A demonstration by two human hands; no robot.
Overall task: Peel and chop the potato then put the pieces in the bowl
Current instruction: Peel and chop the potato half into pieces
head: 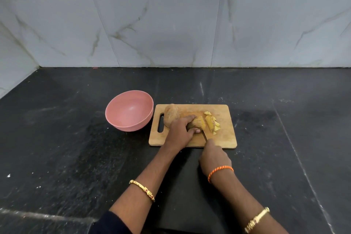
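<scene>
A black stone worktop [76,157], scuffed and flecked with pale specks, runs back to a wall [171,24] of large glossy white marble-look tiles veined in brown, meeting a side wall at the left corner.

Half-cut brown potato [197,122] lies mid-board, yellow pieces [212,122] at its three o'clock; the empty pink bowl [129,110] sits upright at nine o'clock.
</scene>
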